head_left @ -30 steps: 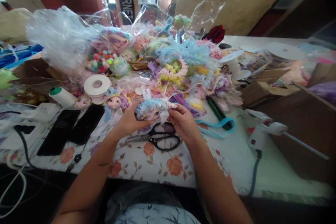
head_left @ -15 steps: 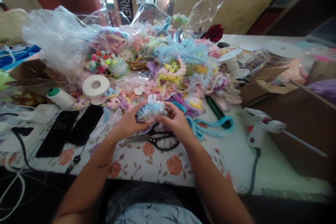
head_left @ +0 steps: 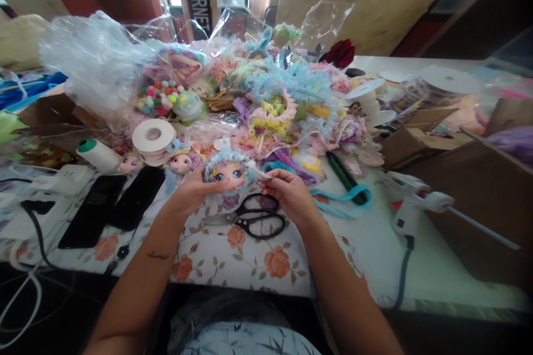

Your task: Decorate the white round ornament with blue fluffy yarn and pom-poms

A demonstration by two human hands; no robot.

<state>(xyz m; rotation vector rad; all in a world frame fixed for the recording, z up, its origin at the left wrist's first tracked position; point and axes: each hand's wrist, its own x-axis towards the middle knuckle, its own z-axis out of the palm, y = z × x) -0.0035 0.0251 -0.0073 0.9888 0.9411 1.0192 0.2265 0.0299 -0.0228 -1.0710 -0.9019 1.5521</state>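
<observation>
Holding the doll head (head_left: 228, 173) with its face toward me, my left hand (head_left: 192, 191) is closed around its 9 o'clock side, while my right hand (head_left: 291, 195) pinches its white frill (head_left: 257, 172) at 3 o'clock. Black scissors (head_left: 256, 221) lie on the worktop (head_left: 366, 255) at 6 o'clock of the head.

A small doll head (head_left: 228, 173) with big blue eyes faces up towards the person, ringed by a fluffy blue-and-white frill (head_left: 216, 158). It sits upright in the left hand (head_left: 192, 191), held just above the floral surface (head_left: 266, 266). The right hand (head_left: 291, 195) pinches a loose white end of the frill.
</observation>
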